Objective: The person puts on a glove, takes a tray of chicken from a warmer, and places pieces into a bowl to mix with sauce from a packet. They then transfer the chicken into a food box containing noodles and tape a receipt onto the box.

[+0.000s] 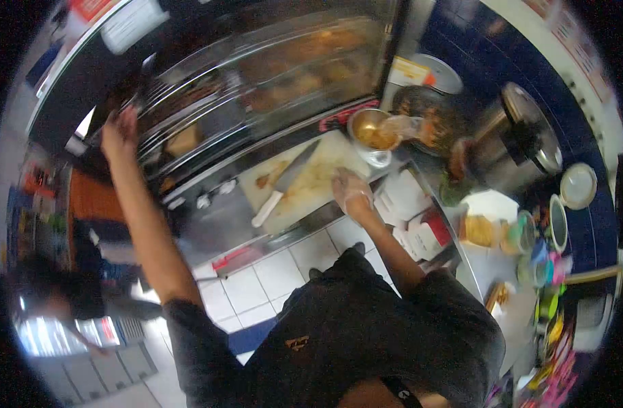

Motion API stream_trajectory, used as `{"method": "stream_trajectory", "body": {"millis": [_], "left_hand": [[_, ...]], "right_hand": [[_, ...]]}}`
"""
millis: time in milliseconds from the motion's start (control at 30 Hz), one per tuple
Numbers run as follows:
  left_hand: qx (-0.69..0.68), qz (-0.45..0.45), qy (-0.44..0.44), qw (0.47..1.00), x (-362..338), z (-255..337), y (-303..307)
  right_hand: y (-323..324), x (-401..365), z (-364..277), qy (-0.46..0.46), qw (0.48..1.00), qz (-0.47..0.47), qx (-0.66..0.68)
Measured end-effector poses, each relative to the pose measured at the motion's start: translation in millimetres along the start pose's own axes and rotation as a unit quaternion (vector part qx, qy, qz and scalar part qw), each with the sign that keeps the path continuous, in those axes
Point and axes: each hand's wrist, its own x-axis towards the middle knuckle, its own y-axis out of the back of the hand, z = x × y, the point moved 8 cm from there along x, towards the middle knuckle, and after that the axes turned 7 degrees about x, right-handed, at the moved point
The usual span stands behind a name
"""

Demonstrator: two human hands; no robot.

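left hand (119, 130) is up high on my feed, at the upper left edge of the glass food warmer (277, 75), arm stretched out full. it's blurred, so i cannot tell if the fingers grip anything or just press on the frame. right hand (352, 192) wears a clear plastic glove and sits palm down at the near right corner of the cutting board (311, 178), fingers loose, nothing in it that i can see. board lies on the steel counter just below the warmer. knife (284, 182) with a white handle lies diagonal on the board, left of the right hand and apart from it. metal bowl (372, 134) with brownish food stands at the board's far right corner, just beyond the gloved hand. white boxes (405, 197) sit right beside that hand. big steel pot (519, 139) is farther right. white tiled floor (257, 285) below. another person (66, 292), blurred, is low on the left, well apart.
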Motion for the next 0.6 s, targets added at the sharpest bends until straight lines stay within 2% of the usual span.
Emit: {"method": "stream_trajectory", "body": {"millis": [33,67,133,167,233,267,367,400,467,600], "left_hand": [[-0.007,0.020,-0.006,1.000,-6.3,-0.5,-4.9],[-0.010,0.048,-0.013,0.999,-16.8,5.7,-4.5],[-0.001,0.040,-0.029,0.999,-20.8,5.8,-7.9],[0.002,0.046,-0.030,0.998,-24.7,6.5,-12.7],[0.005,0.039,-0.025,0.999,-26.4,3.5,-17.8],[0.009,0.034,-0.020,0.999,-29.0,5.4,-23.0],[-0.002,0.040,-0.033,0.999,-33.7,3.6,-24.0],[-0.009,0.034,-0.035,0.999,-37.5,5.6,-26.7],[-0.002,0.053,-0.030,0.998,-47.5,7.8,-25.9],[-0.009,0.056,-0.055,0.997,-72.3,12.9,-31.9]], "right_hand": [[21.1,-9.1,20.3,-0.021,0.990,0.057,-0.128],[35.6,-12.1,38.8,-0.030,0.989,0.064,-0.133],[55.3,-26.1,111.4,-0.288,0.944,0.012,-0.161],[63.2,-26.2,126.7,-0.292,0.943,0.013,-0.161],[77.3,-8.1,132.4,-0.187,0.943,0.043,-0.271],[80.2,-1.7,137.3,-0.188,0.944,0.045,-0.268],[75.5,10.2,150.1,-0.224,0.915,-0.044,-0.332],[68.9,9.0,171.0,-0.224,0.916,-0.043,-0.331],[55.8,13.5,177.7,-0.128,0.897,-0.047,-0.420],[61.2,19.9,169.3,-0.137,0.903,-0.090,-0.397]]}}
